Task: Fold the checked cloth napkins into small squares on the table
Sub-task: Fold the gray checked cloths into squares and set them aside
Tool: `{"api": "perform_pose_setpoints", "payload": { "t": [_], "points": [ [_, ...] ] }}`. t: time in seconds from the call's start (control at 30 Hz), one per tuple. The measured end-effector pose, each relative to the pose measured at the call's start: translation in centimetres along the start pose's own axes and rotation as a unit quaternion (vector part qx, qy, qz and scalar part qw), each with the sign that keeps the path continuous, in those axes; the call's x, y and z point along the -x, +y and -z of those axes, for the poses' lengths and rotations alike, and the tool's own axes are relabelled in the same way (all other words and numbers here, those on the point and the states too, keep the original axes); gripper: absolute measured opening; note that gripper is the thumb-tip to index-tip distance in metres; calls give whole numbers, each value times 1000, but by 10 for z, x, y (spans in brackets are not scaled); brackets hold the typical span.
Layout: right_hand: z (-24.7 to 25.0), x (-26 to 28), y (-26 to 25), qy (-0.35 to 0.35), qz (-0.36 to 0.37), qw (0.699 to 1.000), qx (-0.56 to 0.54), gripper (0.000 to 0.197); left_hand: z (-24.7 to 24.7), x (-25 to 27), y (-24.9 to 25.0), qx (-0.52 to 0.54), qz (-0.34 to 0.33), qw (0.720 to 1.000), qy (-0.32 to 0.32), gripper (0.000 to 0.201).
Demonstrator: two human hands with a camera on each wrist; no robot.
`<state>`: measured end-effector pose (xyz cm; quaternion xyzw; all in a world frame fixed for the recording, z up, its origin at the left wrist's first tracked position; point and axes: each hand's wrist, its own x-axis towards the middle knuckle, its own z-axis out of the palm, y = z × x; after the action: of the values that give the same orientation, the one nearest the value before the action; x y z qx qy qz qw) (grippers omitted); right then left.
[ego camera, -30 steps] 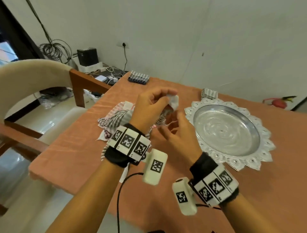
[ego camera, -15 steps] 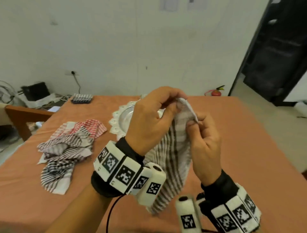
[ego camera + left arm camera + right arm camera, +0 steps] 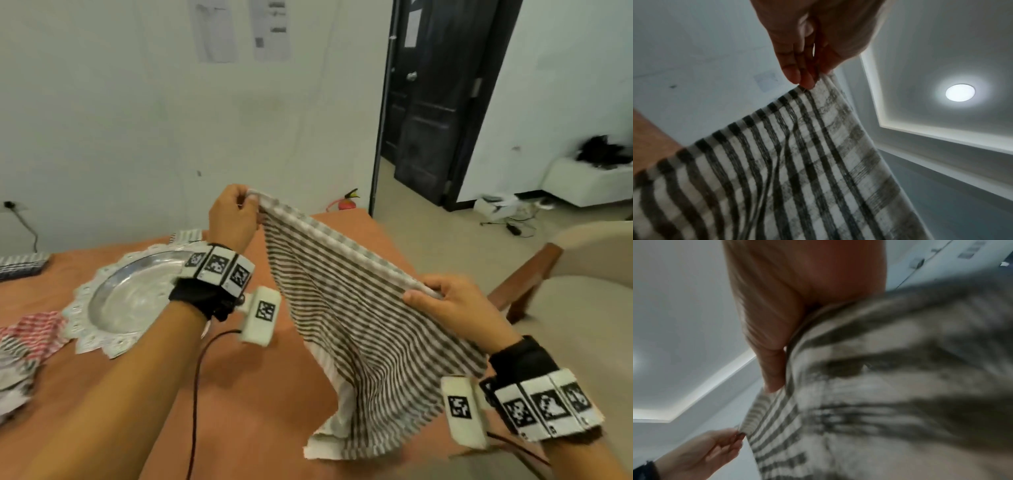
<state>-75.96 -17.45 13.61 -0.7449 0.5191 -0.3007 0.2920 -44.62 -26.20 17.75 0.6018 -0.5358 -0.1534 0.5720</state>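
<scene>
A brown-and-white checked napkin (image 3: 356, 329) hangs spread in the air above the orange table (image 3: 260, 404). My left hand (image 3: 236, 212) pinches its far top corner, raised high. My right hand (image 3: 445, 301) pinches the near top corner, lower and to the right. The top hem is stretched taut between them and the lower edge droops onto the table. In the left wrist view my left hand (image 3: 809, 76) holds the corner of the napkin (image 3: 797, 162) between fingertips and thumb. The right wrist view is blurred, with the napkin (image 3: 869, 386) against my right hand (image 3: 774, 363).
A silver plate (image 3: 137, 291) with a scalloped white rim lies left of my left wrist. Loose crumpled napkins (image 3: 24, 346) sit at the left edge. Folded napkins (image 3: 20, 267) rest at the far left and behind the plate (image 3: 186, 235). A cream chair (image 3: 565, 301) stands right of the table.
My hands have drawn apart, spreading the napkin from a bunched hold into a wide sheet. The head view has swung to the right, away from the pile.
</scene>
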Motion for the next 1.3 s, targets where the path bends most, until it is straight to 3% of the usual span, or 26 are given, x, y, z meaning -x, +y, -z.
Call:
{"api": "perform_pose_setpoints", "payload": {
  "t": [0.13, 0.23, 0.3, 0.43, 0.53, 0.6, 0.67, 0.73, 0.87, 0.93, 1.0, 1.13, 1.23, 1.3],
  "points": [
    [45, -54, 23, -18, -44, 996, 74, 30, -24, -66, -31, -10, 91, 996, 10, 25],
    [67, -125, 31, 56, -44, 992, 105, 29, -42, -123, -45, -1, 145, 989, -16, 21],
    [84, -181, 33, 105, -60, 984, 127, 21, -55, -164, -44, -5, 146, 989, -17, 7],
    [121, -257, 6, 233, -44, 966, 104, 3, -54, -221, -7, -25, 99, 994, 28, 16],
    [145, -278, -30, 330, 56, 937, 101, 10, -34, -232, 38, 78, 25, 995, 59, 14],
    [153, -275, -39, 354, 124, 920, 112, 11, -19, -221, 51, 154, -37, 985, 67, 26],
    [151, -263, -33, 332, 173, 919, 126, 13, -9, -196, 51, 194, -68, 976, 71, 28],
    [140, -247, -11, 280, 192, 928, 150, 15, -6, -163, 32, 163, -63, 982, 66, 28],
    [98, -204, 56, 162, 176, 936, 257, 20, -9, -78, -38, -23, 4, 999, 27, 18],
    [72, -182, 91, 104, 184, 930, 300, 35, -16, -27, -66, -91, 46, 995, -16, 11],
    [44, -158, 126, 24, 186, 930, 316, 46, -23, 18, -101, -160, 67, 982, -69, 10],
    [-7, -108, 181, -88, 191, 900, 383, 38, -28, 88, -158, -256, 110, 935, -222, 18],
    [-31, -67, 219, -149, 168, 881, 416, 40, -25, 129, -170, -286, 108, 902, -304, 31],
    [-37, -39, 233, -182, 146, 867, 439, 39, -18, 153, -167, -284, 101, 894, -331, 18]
  ]
}}
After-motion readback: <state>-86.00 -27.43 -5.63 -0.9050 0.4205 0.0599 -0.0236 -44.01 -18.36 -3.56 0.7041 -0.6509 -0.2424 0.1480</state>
